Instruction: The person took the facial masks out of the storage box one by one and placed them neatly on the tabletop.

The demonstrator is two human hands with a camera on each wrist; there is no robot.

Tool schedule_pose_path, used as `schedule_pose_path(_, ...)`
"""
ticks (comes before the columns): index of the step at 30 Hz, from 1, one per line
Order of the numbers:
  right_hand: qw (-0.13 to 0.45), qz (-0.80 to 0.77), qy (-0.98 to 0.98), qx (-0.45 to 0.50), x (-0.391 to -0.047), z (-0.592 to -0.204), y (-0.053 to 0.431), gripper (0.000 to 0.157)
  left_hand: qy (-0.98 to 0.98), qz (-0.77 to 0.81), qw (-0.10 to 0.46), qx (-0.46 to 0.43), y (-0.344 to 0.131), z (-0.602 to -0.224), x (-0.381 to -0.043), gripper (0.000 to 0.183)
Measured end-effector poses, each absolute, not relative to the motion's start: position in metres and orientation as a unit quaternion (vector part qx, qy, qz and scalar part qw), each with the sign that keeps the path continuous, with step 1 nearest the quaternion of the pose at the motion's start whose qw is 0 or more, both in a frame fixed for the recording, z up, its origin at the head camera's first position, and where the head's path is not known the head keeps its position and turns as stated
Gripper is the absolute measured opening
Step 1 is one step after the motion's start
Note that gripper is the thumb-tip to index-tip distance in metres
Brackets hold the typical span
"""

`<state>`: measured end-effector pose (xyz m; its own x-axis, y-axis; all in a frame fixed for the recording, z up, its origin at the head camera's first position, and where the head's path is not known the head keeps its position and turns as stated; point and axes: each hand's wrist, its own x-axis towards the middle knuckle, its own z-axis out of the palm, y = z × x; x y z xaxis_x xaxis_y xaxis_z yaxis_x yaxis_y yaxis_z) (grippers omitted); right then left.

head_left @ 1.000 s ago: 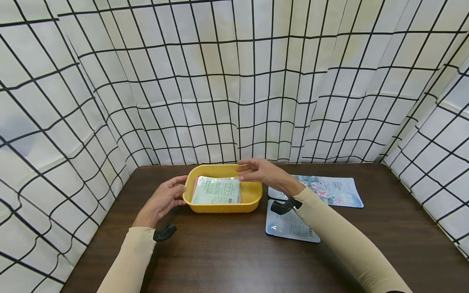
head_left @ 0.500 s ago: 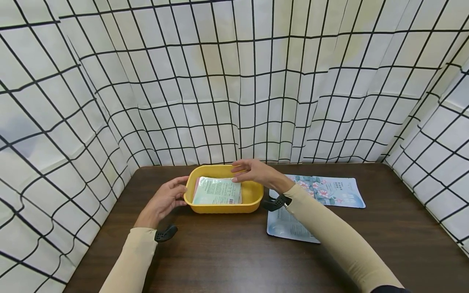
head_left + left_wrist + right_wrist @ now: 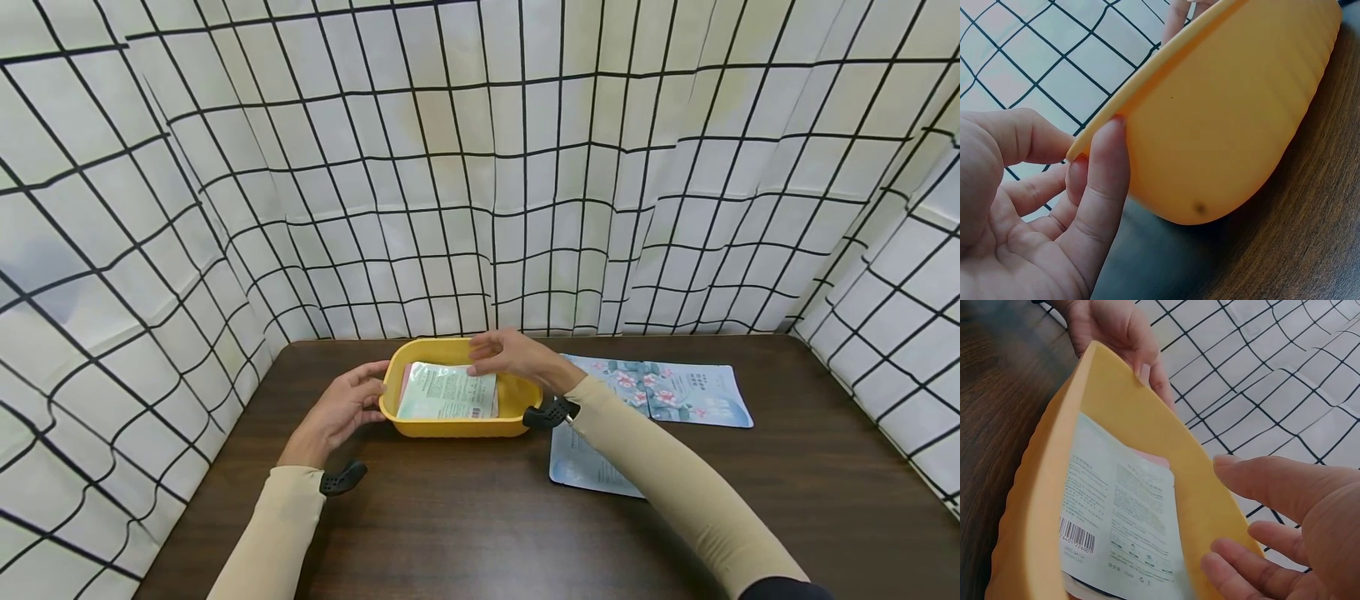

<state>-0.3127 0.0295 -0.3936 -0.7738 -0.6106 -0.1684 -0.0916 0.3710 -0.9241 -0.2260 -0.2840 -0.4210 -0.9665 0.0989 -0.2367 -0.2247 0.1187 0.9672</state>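
A yellow plastic basket (image 3: 459, 429) stands near the back of the table. My left hand (image 3: 345, 408) pinches its left rim, with the thumb and fingers on either side of the rim in the left wrist view. Inside lies a pale green sheet mask packet (image 3: 446, 392), printed with small text and a barcode (image 3: 1077, 535). A pink packet edge (image 3: 1150, 459) shows beneath it. My right hand (image 3: 517, 357) hovers over the basket's back right part, fingers loosely bent and holding nothing. In the right wrist view its thumb and fingers are apart above the rim.
Light blue floral mask packets (image 3: 693, 392) lie to the right of the basket. Another blue packet (image 3: 588, 458) lies nearer, partly under my right forearm. Grid-patterned white curtain (image 3: 480, 208) encloses the dark wooden table (image 3: 450, 517) at the back and sides.
My right hand has moved slightly left over the basket, toward the green packet. My left hand stays at the left rim, and the packets have not moved.
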Motion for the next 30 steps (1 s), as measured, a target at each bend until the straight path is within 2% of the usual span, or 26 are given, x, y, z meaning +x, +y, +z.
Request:
schedule_pose_path(7,0.268,-0.522,0.783,-0.206,-0.3124,-0.3958,0.0259,0.069,0.739,0.661,0.121,-0.045,-0.2834,-0.4214,-0.2264,0.058)
schedule_pose_path(18,0.256,-0.524,0.786,-0.205,-0.3096,-0.3945,0.0256,0.06,0.738,0.662,0.122,-0.048,-0.2837,-0.4208,-0.2262,0.058)
schedule_pose_path(30,0.252,-0.51,0.808,-0.15,-0.307,-0.4003,0.0197,0.052,0.739,0.66,0.122,-0.048,-0.2836,-0.4208,-0.2267,0.057)
